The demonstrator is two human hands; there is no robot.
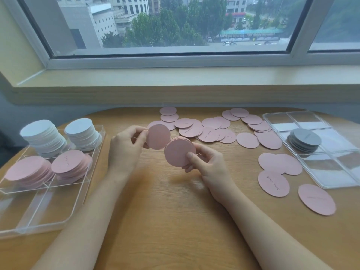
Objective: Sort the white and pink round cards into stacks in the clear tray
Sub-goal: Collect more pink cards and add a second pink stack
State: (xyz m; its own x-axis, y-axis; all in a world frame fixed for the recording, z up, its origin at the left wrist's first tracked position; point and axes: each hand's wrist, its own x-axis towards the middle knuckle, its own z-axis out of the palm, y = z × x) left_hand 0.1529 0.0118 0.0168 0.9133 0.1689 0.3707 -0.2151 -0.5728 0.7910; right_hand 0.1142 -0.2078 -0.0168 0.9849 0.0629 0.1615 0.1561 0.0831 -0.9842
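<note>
Four stacks sit in my clear tray (pixel 91 168); left hand (pixel 124 151) pinches one pink card (pixel 158 136), right hand (pixel 206 162) grips a pink stack (pixel 178 153) (many loose pinks (pixel 209 133) left)

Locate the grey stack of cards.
In the head view, the grey stack sits far right, in a middle compartment of the right-hand clear tray, just beyond the scattered pink cards.

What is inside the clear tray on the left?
The clear tray holds two white stacks in its far compartments and two pink stacks in the middle ones; the nearest compartments look empty. Cards beneath each top one show only their edges.
</note>
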